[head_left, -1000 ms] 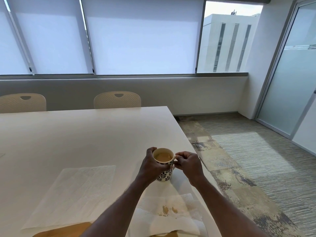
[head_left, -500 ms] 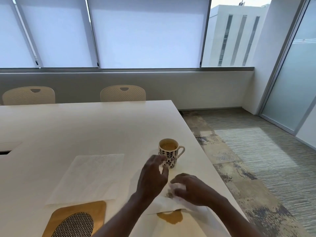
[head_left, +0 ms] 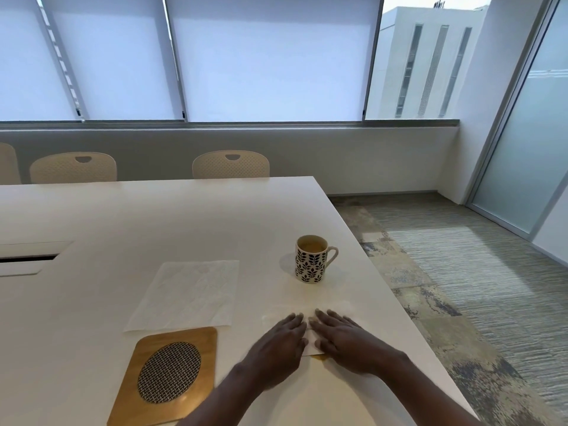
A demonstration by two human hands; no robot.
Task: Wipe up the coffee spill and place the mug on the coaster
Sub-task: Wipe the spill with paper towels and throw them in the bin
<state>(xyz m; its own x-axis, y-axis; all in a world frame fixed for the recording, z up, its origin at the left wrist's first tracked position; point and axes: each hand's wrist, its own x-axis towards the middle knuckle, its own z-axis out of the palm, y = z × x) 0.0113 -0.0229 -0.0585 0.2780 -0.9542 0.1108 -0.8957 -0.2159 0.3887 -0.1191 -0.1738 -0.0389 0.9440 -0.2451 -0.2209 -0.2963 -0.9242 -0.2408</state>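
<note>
A white mug (head_left: 310, 259) with a dark leaf pattern stands upright on the white table (head_left: 153, 226), coffee inside, handle to the right. Nearer me, a white paper towel (head_left: 312, 344) lies flat on the table. My left hand (head_left: 279, 342) and my right hand (head_left: 344, 342) press on it side by side, palms down, fingers stretched out. A sliver of brown coffee spill (head_left: 319, 357) shows at the towel's near edge. The wooden coaster (head_left: 166, 376) with a woven oval centre lies to the left, nothing on it.
A second unfolded paper towel (head_left: 187, 293) lies behind the coaster. The table's right edge (head_left: 399, 302) runs close beside my right hand, with carpet below. Beige chairs (head_left: 230, 164) stand at the far side. A cable slot (head_left: 27, 258) is at the left.
Both hands let go of the mug, which now stands on the table. They came back toward me and flattened onto the paper towel over the spill. The view has tilted down.
</note>
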